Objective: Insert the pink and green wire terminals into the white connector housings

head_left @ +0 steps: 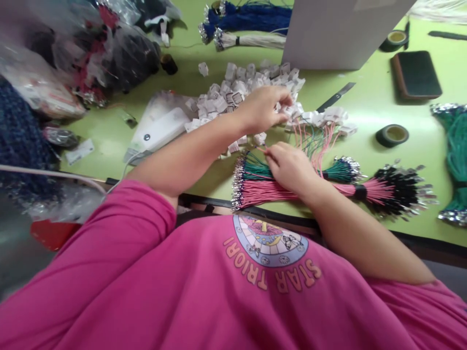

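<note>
My left hand (263,110) reaches over a heap of small white plastic connectors (241,87) and pinches one at its right edge. My right hand (288,166) rests on a bundle of pink wires (262,192) with metal terminals, its fingertips pinching a wire end near a bundle of green wires (255,170). Just beyond it lie finished connectors with pink and green wires attached (321,124). A black-and-pink wire bundle (394,190) lies to the right.
On the green table stand a grey box (335,34), two tape rolls (391,135), a dark phone case (416,74), a blade (335,97) and a white device (156,129). Green wires (456,146) lie at far right, plastic bags (91,53) at left, blue and white bundles (248,24) behind.
</note>
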Tool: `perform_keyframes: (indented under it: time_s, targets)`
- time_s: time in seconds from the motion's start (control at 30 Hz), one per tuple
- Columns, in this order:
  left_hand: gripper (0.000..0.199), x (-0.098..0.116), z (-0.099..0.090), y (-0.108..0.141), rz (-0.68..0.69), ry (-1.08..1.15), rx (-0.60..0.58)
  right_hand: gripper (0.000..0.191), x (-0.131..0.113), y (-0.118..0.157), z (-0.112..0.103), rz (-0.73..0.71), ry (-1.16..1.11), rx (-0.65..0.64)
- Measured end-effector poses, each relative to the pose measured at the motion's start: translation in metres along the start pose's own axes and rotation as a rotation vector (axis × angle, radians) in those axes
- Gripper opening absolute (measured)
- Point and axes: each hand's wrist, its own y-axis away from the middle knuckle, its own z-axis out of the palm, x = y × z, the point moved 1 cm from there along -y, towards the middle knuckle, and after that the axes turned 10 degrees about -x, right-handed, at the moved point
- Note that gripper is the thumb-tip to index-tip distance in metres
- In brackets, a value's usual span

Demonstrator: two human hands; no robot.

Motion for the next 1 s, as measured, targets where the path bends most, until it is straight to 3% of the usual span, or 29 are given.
perform_keyframes:
  time_s: [0.07,0.17,0.27,0.33,0.43,0.47,0.53,0.57,0.63,0.7,0.83,0.93,1.0]
  targets:
    - [0.024,0.002,0.006,-0.026,0.032,-0.225,-0.049,0.025,-0.001,-0.008,0.007,0.050,0.028,-0.199]
    - [0.025,0.003,0.020,-0.056,0.050,-0.357,-0.095,0.022,0.001,-0.014,0.010,0.021,-0.067,-0.349]
    - [0.024,0.002,0.031,-0.072,0.046,-0.405,-0.126,0.017,0.007,-0.014,0.007,-0.025,-0.249,-0.366]
    - [0.031,0.001,0.028,-0.069,0.045,-0.440,-0.155,0.014,0.012,-0.013,0.006,-0.007,-0.396,-0.316]
    - [0.063,0.000,0.007,-0.038,0.108,-0.511,-0.172,0.013,0.018,-0.012,0.008,0.062,-0.613,-0.218]
    - [0.060,-0.001,-0.003,-0.021,0.132,-0.520,-0.144,0.014,0.020,-0.012,0.008,0.083,-0.679,-0.196]
    - [0.035,-0.006,-0.021,0.021,0.140,-0.554,-0.041,0.015,0.021,-0.012,0.009,0.108,-0.786,-0.175]
    - [0.022,-0.011,-0.026,0.042,0.108,-0.517,-0.054,0.015,0.022,-0.012,0.010,0.114,-0.820,-0.171]
    - [0.022,-0.026,-0.025,0.082,0.097,-0.390,-0.165,0.015,0.022,-0.011,0.009,0.124,-0.846,-0.165]
    - [0.020,-0.042,-0.016,0.111,0.115,-0.339,-0.202,0.014,0.022,-0.011,0.008,0.132,-0.830,-0.155]
    - [0.009,-0.060,-0.001,0.130,0.124,-0.293,-0.105,0.013,0.020,-0.011,0.006,0.141,-0.743,-0.124]
    - [0.026,-0.050,-0.008,0.128,0.106,-0.215,-0.105,0.012,0.017,-0.009,0.004,0.123,-0.598,-0.054]
    - [0.034,-0.036,-0.016,0.127,0.036,-0.069,-0.046,0.014,0.015,-0.006,0.002,0.117,-0.487,-0.001]
